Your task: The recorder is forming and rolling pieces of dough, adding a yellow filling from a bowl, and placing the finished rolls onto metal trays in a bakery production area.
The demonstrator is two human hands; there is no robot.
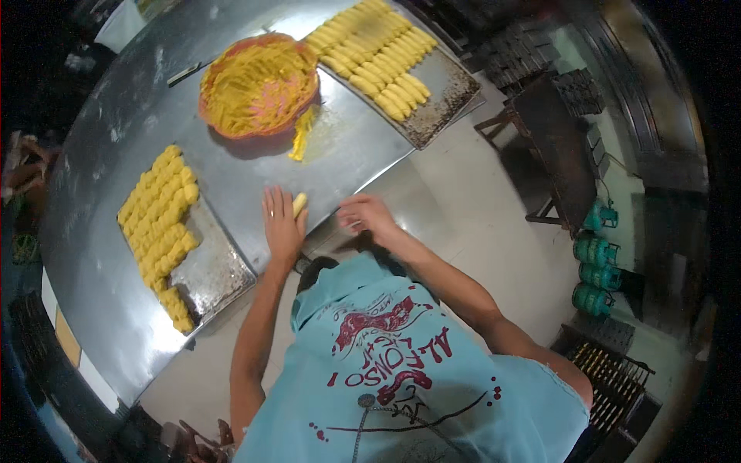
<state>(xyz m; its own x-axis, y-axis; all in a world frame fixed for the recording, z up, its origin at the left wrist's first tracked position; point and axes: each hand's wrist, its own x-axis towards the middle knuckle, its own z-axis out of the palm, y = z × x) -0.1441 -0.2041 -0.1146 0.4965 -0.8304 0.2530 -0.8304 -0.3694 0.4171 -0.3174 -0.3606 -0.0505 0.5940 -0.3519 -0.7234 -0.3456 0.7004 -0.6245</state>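
Observation:
My left hand (283, 228) lies flat on the metal table (231, 174) near its front edge, fingers stretched out. Beside its thumb side rests a short yellow dough roll (299, 204). To the right, my right hand (368, 215) hovers by the table edge with loosely bent, parted fingers and nothing visible in it. At the left, a baking tray (224, 266) carries rows of small yellow dough balls (158, 212). On the far right corner, another tray (440, 96) bears rows of finished-looking yellow dough rolls (378, 50).
A reddish bowl (207, 116) smeared with yellow paste stands at the far middle, a yellow smear (301, 139) beside it. Left of it lies a thin-bladed tool (185, 74). Off to the right are a dark table (548, 147), green gas cylinders (594, 274) and a rack (610, 378).

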